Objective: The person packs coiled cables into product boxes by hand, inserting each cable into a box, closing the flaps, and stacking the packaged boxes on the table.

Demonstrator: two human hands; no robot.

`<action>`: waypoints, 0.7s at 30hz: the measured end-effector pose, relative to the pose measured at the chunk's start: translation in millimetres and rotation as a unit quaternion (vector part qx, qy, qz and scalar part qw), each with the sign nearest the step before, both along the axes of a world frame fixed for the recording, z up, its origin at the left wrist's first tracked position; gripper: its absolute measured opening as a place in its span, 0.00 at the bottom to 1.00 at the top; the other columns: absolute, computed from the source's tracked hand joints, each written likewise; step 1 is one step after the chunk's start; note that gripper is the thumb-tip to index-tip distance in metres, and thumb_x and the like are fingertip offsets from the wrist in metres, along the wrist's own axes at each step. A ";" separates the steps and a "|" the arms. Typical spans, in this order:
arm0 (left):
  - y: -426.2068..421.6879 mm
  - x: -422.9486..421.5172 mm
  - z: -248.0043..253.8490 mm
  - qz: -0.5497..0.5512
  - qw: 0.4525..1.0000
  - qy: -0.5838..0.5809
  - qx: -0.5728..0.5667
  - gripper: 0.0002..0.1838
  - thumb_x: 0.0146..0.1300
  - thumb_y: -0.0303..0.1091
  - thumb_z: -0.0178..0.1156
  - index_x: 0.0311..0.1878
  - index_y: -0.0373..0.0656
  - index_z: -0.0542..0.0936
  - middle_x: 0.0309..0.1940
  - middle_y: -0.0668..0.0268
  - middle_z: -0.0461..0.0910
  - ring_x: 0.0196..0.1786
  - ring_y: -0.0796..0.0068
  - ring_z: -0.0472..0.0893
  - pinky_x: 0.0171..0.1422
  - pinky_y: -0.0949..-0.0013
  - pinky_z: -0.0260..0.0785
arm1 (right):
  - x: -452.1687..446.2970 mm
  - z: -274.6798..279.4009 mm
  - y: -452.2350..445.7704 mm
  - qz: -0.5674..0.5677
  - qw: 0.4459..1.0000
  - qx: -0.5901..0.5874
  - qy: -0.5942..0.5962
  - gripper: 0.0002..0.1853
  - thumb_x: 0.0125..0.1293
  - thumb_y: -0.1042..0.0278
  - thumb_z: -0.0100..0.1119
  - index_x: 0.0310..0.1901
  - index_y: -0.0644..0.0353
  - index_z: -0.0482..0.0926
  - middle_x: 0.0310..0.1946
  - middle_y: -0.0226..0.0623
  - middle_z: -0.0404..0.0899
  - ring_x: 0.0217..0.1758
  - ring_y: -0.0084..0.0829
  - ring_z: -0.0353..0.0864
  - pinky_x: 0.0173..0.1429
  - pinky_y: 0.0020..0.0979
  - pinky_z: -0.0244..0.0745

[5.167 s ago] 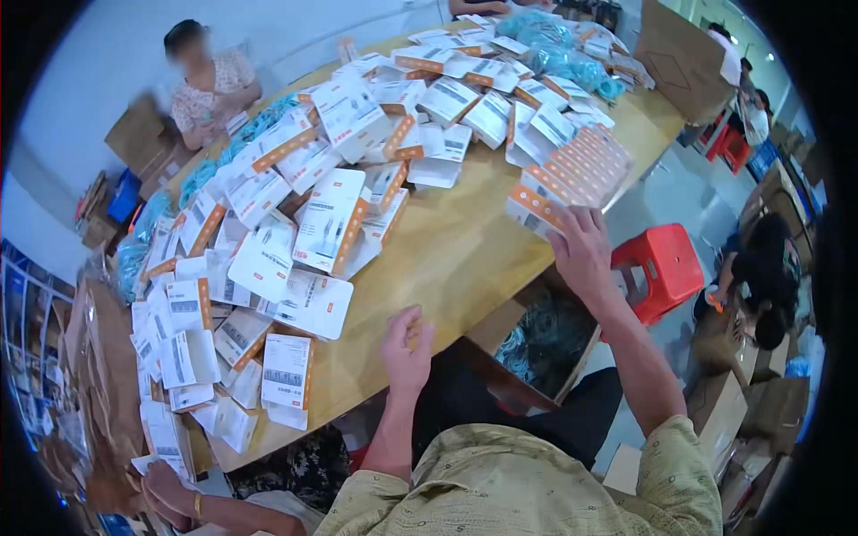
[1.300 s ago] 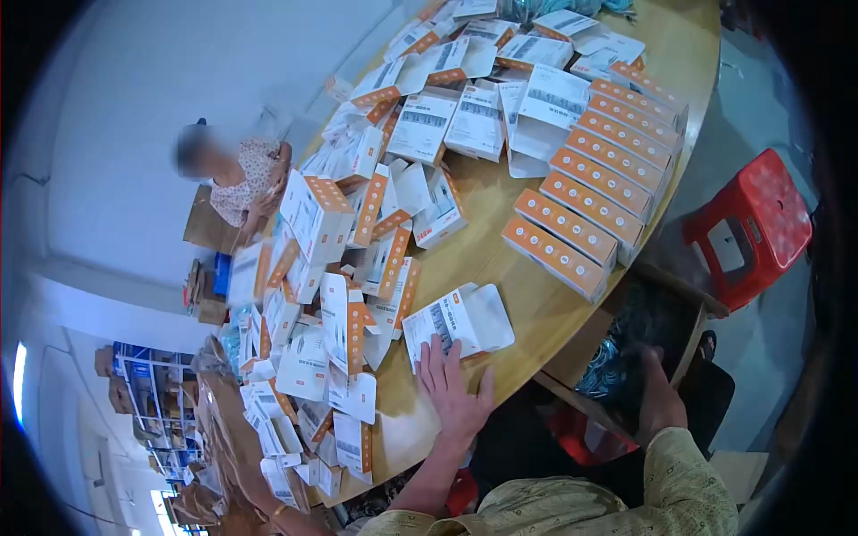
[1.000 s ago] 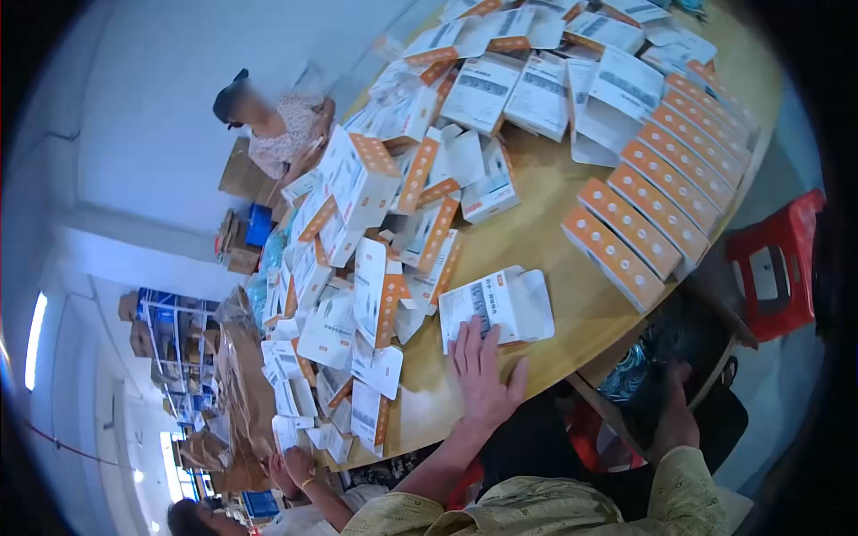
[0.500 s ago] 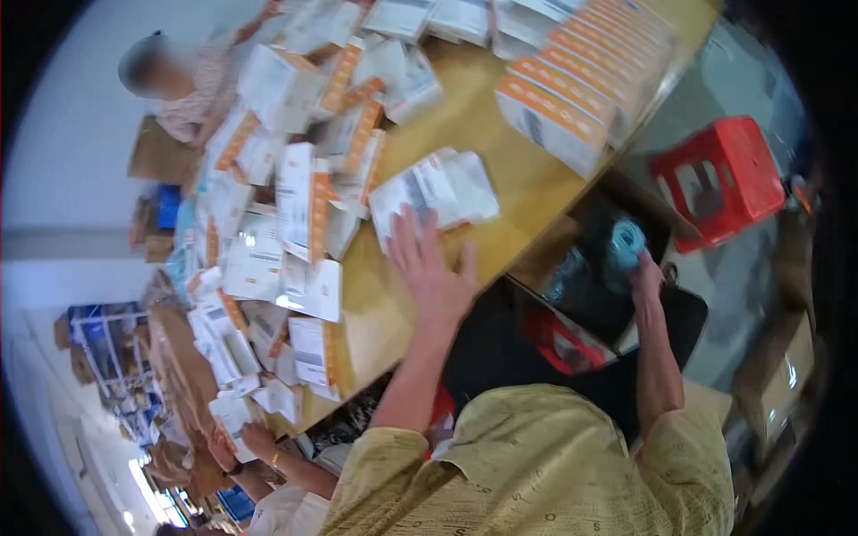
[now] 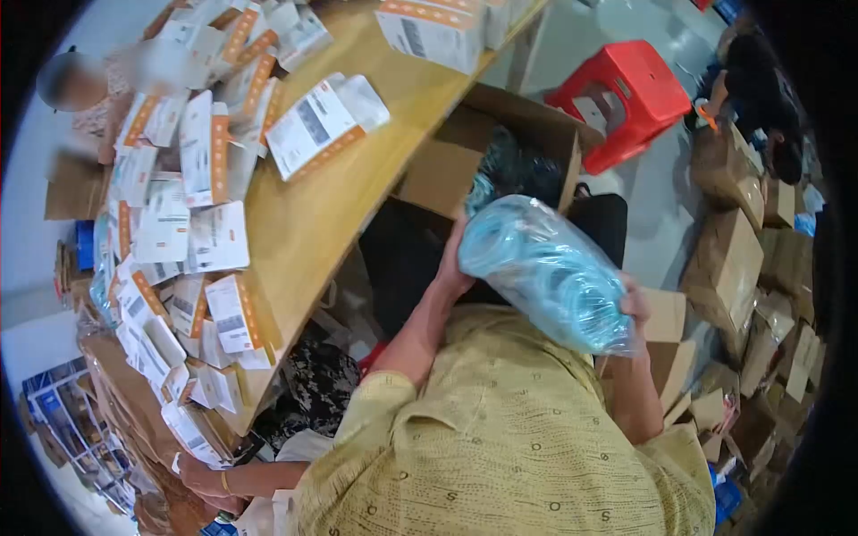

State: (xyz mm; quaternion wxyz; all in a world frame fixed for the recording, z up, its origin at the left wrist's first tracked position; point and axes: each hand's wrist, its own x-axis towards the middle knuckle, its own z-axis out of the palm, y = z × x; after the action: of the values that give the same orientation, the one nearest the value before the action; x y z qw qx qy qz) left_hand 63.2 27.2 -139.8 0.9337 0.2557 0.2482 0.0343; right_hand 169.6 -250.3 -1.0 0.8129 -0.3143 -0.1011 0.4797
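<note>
A clear plastic bag of coiled light-blue cables [image 5: 550,272] is held in front of my chest. My left hand [image 5: 458,255] grips its left end, with the fingers partly hidden behind the bag. At the right end, my right hand [image 5: 635,304] is closed on the plastic. Beyond the bag, an open cardboard carton [image 5: 433,179] holds more dark and bluish bagged coils. One white and orange box [image 5: 315,127] with its flap open lies by itself on the wooden table [image 5: 308,241].
Many white and orange boxes [image 5: 204,147] are heaped along the table's left side. Several stand in a row [image 5: 433,31] at the top edge. A red stool [image 5: 626,98] and cardboard boxes [image 5: 724,268] are on the right. A co-worker's arm [image 5: 255,480] is lower left.
My left hand has left the open box on the table. My right hand has come up from the carton, and both hands now hold the cable bag. The view has shifted downward and right.
</note>
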 end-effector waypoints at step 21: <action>1.5 79.3 119.2 -0.181 0.850 0.170 0.464 0.30 0.67 0.54 0.66 0.67 0.48 0.78 0.59 0.54 0.82 0.61 0.68 0.82 0.71 0.56 0.73 | -31.6 83.4 31.4 0.170 0.532 -0.199 -0.805 0.10 0.48 0.67 0.70 0.29 0.55 0.77 0.34 0.32 0.78 0.32 0.36 0.73 0.38 0.33 0.70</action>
State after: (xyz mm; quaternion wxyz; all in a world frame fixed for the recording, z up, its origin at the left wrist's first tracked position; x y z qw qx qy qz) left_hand 142.5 28.7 -20.6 0.6392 0.7014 0.3078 -0.0687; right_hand 138.0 -218.9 82.4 0.2072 -0.6982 -0.6661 0.1609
